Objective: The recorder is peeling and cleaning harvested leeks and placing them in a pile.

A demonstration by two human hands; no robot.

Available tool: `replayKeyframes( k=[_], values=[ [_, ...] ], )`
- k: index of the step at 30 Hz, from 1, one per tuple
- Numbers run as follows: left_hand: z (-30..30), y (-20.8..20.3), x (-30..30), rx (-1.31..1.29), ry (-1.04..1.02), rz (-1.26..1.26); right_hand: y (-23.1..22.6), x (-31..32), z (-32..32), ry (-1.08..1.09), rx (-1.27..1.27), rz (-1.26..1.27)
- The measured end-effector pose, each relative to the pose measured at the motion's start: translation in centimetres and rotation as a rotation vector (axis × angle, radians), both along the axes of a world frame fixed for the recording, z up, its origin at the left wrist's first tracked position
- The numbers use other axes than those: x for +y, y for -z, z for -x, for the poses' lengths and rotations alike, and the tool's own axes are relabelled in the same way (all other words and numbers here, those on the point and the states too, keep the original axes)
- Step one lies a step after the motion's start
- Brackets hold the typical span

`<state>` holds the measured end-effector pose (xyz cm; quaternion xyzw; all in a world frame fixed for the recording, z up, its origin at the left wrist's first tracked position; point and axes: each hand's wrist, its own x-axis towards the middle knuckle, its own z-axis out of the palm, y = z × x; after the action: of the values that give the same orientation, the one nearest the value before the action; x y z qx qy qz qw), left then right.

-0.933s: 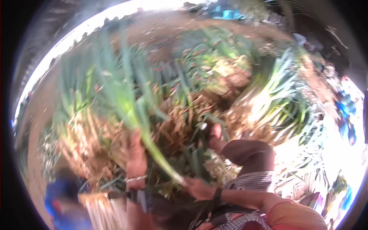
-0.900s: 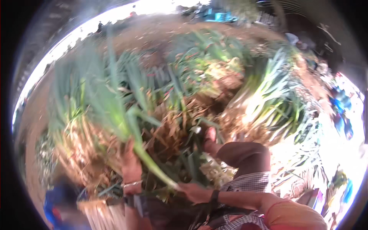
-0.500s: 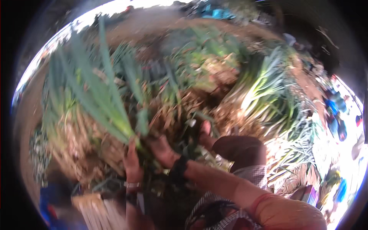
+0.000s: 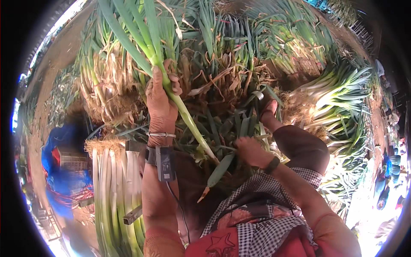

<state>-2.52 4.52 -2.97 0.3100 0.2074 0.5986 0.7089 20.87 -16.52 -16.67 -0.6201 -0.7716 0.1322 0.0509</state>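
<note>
My left hand (image 4: 162,88) is closed around a leek (image 4: 188,118) where its leaves fan out. The green leaves rise past the top of the view, and the pale stem slants down to the right toward my lap. Lower right of the stem, my right hand (image 4: 254,153) is closed, with a loose leek leaf (image 4: 221,170) coming out from its finger side and hanging down to a brown, dried tip. Its fingertips are partly hidden. Stripped leaves (image 4: 214,128) lie heaped beneath both hands.
Neat pale leeks (image 4: 113,184) lie roots-up beside my left forearm, by a metal bar (image 4: 132,215). Untrimmed leek bunches stand at far left (image 4: 113,81) and far middle (image 4: 295,47). Another leek pile (image 4: 338,94) lies right. Blue plastic (image 4: 55,150) is at the left edge.
My left hand has lifted the leek up and away, its stem now showing. My right hand has moved right, apart from my left hand, with a leaf in it. The view has shifted.
</note>
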Motion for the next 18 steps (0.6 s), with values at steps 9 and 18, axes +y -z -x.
replayKeyframes(
  k=[9, 18],
  values=[
    [-1.6, -0.4, -1.6, -0.052, 0.124, -0.010, -11.0, 8.4, 8.3, 0.158, 0.911, -0.289],
    [-1.7, 0.3, -2.1, -0.061, 0.140, 0.029, -9.9, 7.8, 7.9, 0.143, 0.836, -0.215]
  ],
)
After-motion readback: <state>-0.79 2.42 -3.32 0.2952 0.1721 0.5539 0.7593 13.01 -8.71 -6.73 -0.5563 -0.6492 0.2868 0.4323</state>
